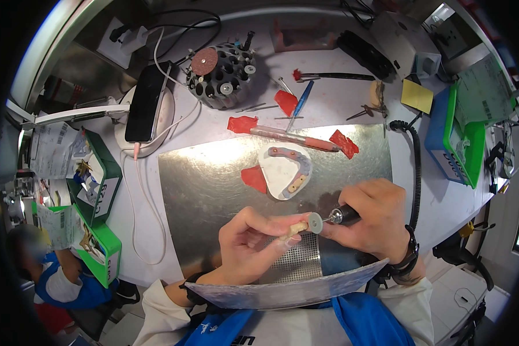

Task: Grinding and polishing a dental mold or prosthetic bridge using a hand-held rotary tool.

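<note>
Disc (315, 223) btwn L hand (248, 239) & R hand (376, 218); cast (278, 178) behind, on metal plate (205, 184).

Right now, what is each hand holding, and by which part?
Left hand: a small cream dental piece, pinched by its opposite sides. Right hand: a rotary handpiece, gripped around its black body.

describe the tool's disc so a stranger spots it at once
Find the metal sheet. At its lower right, the right hand holds a black tool. The disc at its tip is pale grey-green, unlike the red-brown disc on the rack.
</note>
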The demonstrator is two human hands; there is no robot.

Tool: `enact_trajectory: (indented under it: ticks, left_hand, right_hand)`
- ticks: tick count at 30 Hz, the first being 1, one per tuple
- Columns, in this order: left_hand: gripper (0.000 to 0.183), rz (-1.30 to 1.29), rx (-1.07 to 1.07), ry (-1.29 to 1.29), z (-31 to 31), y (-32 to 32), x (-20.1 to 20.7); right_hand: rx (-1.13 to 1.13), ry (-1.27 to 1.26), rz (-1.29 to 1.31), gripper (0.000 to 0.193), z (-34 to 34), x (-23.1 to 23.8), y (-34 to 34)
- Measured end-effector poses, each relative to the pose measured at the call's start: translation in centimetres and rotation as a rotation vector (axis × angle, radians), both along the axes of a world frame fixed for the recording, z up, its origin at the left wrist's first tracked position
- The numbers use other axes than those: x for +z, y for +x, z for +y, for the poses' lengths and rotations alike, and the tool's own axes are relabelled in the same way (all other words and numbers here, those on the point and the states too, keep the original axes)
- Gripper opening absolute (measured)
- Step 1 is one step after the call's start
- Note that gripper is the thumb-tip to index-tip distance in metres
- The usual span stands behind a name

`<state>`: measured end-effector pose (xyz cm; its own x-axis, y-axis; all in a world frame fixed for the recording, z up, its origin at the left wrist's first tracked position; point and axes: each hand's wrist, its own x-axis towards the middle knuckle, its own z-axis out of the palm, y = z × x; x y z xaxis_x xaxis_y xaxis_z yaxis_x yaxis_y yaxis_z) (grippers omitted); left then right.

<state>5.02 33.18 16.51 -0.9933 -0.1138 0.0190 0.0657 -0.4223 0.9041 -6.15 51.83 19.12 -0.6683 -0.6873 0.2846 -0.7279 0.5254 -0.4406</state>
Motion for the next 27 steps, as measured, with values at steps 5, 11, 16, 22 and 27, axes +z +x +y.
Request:
enact_trajectory:
  ticks: [5, 11, 16, 22, 27]
  left_hand:
    - [0.023, 0.022, -0.007, -0.103, 0.12, -0.23, -0.22]
    - [0.026, 0.068, -0.037, -0.185, -0.17, -0.23, -0.27]
    - [0.026, 0.1, -0.041, -0.189, -0.19, -0.17, -0.48]
    - [0.016, -0.03, -0.007, 0.076, 0.33, 0.03, -0.14]
    - [0.016, -0.104, -0.047, 0.072, -0.02, 0.25, -0.76]
  right_hand:
    - [0.03, 0.021, 0.034, 0.045, -0.36, 0.05, 0.1]
    - [0.054, 0.031, 0.047, 0.047, -0.43, -0.08, 0.1]
    - [0.053, 0.034, 0.016, 0.046, -0.37, -0.08, 0.24]
    - [0.115, -0.008, -0.077, 0.036, -0.14, 0.2, -0.07]
    - [0.259, -0.127, -0.122, 0.032, 0.07, 0.62, 0.37]
